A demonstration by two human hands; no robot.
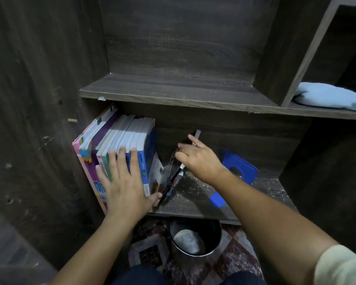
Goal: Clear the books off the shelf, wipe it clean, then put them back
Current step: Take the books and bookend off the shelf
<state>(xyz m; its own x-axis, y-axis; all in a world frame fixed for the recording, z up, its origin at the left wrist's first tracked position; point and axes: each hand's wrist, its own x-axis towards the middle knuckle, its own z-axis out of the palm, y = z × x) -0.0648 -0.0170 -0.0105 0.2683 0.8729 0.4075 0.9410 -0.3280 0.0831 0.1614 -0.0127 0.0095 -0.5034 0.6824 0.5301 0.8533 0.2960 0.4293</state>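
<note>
Presses left hand point(123, 182), fingers straight, on the standing books point(130, 132); grips a tilted dark book point(170, 183) with right hand point(199, 159).

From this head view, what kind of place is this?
Probably a home study or bedroom corner: a dark wooden shelf unit holding a row of books, a patterned rug with a small waste bin below, and a folded blue cloth in a side cubby.

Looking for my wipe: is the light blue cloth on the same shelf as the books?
No, the folded light blue cloth lies in the upper right compartment, one level above the upright books.
</note>
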